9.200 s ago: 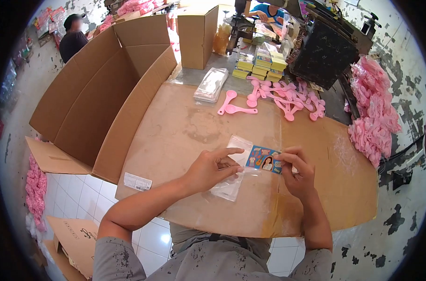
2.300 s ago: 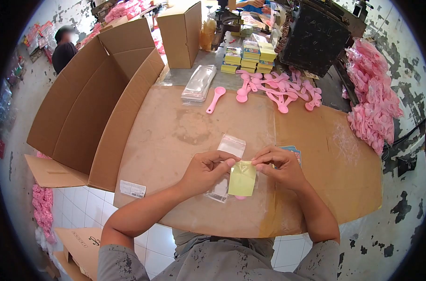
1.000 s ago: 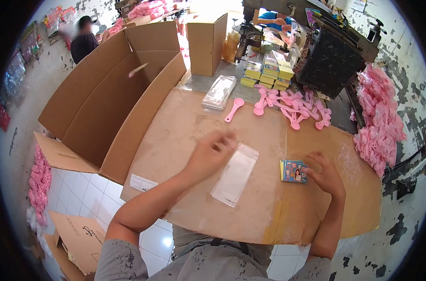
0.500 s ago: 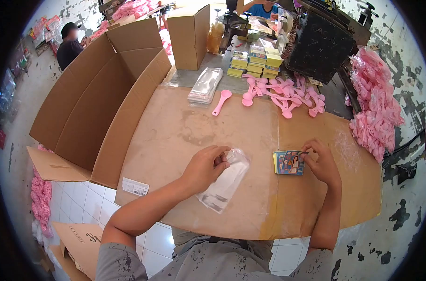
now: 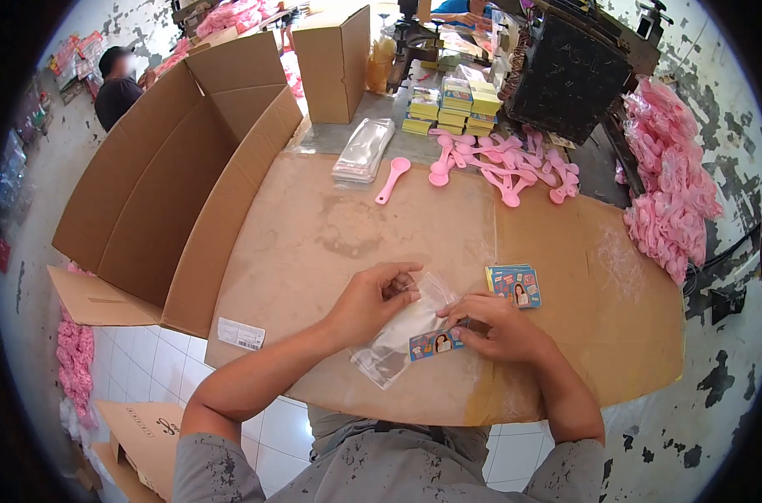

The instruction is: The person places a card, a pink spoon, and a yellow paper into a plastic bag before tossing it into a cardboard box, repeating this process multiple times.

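Note:
My left hand (image 5: 379, 295) pinches the upper end of a clear plastic bag (image 5: 387, 352), which lies slanted on the cardboard-covered table. In my right hand (image 5: 492, 327) is a printed card (image 5: 432, 344), blue with a picture on it, held between thumb and fingers over the bag's right side. Part of the card is hidden under my fingers. Just beyond my right hand lies a small stack of the same cards (image 5: 515, 285). Farther off, a single pink spoon (image 5: 393, 180) rests beside a pile of clear bags (image 5: 363, 151).
A heap of pink spoons (image 5: 515, 163) lies at the back, before stacked cards (image 5: 456, 105) and a black machine (image 5: 565, 80). A large open carton (image 5: 222, 218) stands left. Bagged pink items (image 5: 670, 184) hang at right. A person (image 5: 117, 88) is at far left.
My right hand has moved left and nearer from the card stack, carrying one card to the bag. My left hand keeps its hold, and the bag's upper end has shifted slightly right.

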{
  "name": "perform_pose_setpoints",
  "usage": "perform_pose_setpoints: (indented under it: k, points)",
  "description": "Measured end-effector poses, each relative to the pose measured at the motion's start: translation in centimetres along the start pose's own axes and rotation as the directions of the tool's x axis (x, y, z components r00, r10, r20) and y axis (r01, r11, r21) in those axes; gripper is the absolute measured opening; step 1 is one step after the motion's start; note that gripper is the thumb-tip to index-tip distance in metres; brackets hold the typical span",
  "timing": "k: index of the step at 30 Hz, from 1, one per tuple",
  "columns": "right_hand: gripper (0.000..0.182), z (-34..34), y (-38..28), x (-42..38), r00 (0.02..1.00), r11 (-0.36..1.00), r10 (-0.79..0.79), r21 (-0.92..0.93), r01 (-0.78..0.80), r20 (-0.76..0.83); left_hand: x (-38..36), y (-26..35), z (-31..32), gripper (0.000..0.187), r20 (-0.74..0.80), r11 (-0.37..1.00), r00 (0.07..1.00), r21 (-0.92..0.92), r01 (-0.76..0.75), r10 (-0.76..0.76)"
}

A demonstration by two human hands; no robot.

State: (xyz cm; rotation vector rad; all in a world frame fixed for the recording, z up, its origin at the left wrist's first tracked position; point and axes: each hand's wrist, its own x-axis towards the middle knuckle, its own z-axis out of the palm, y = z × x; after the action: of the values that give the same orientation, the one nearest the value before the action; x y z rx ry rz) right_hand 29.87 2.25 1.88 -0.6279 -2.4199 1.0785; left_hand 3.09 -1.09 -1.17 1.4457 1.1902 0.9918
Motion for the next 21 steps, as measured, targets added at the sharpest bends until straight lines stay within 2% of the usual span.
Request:
perform_pose_setpoints:
  k: [3, 6, 9, 10, 12, 15, 18, 21]
  points:
    - [0.016, 0.0, -0.1, 0.1, 0.997, 0.996, -0.061, -0.074, 0.058, -0.037, 0.2, -0.9, -0.3, 0.028, 0.021, 0.998, 1.0, 0.065, -0.012, 0.01]
    - [0.019, -0.3, -0.1, -0.1, 1.0, 0.997, -0.017, -0.079, 0.015, -0.022, 0.2, -0.3, -0.5, 0.019, -0.041, 0.998, 0.997, -0.025, 0.062, -0.063]
    - [0.021, -0.3, -0.8, -0.2, 0.997, 0.998, 0.024, -0.064, -0.028, -0.071, 0.5, 0.4, -0.8, 0.019, -0.164, 0.974, 0.964, 0.114, -0.194, 0.211]
    - [0.02, -0.4, -0.7, -0.4, 0.992, 0.996, 0.078, -0.036, -0.081, -0.098, 0.6, 0.6, -1.1, 0.02, -0.145, 0.987, 0.98, -0.063, -0.146, 0.136]
    - [0.02, -0.9, -0.3, -1.0, 0.971, 0.983, 0.184, 0.022, -0.183, -0.15, 0.8, 1.2, -2.0, 0.023, -0.069, 0.917, 0.998, -0.399, -0.028, 0.001]
    - [0.02, -1.4, 0.3, -0.7, 0.872, 0.954, 0.299, 0.112, -0.277, -0.387, 0.5, 2.4, -2.4, 0.029, 0.006, 0.897, 1.0, -0.442, -0.019, 0.025]
    - [0.019, -0.7, -0.5, 0.2, 0.705, 0.89, 0.376, 0.445, -0.096, -0.601, 0.1, 2.2, -1.2, 0.035, 0.05, 0.894, 0.998, -0.445, 0.057, -0.039]
    - [0.023, -0.6, -0.6, 0.6, 0.675, 0.906, 0.27, 0.418, 0.063, -0.687, -0.1, 1.8, -0.5, 0.04, 0.057, 0.92, 0.998, -0.391, 0.041, -0.02]
